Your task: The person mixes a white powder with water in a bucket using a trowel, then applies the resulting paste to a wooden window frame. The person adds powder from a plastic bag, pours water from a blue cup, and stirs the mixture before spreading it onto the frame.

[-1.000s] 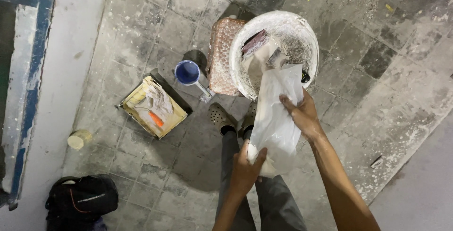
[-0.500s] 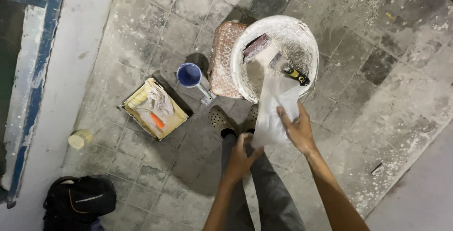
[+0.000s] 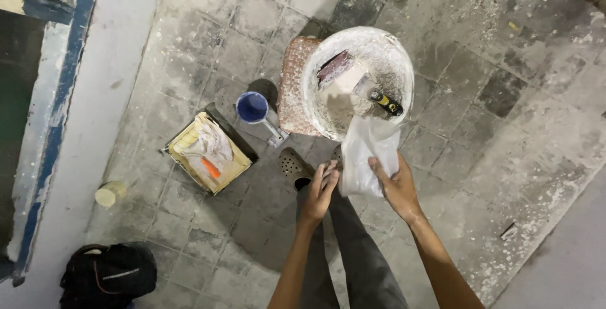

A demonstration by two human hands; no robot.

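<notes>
A single head-worn camera looks steeply down from standing height at the tiled floor [image 3: 189,44], hands and legs below

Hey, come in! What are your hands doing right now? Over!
Right hand gripping white bag. Left hand at bag's edge. Bag at white bucket rim. Nothing in the way.

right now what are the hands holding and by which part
The right hand and the left hand hold a white plastic bag by its lower end, its mouth tipped toward the white bucket.
</notes>
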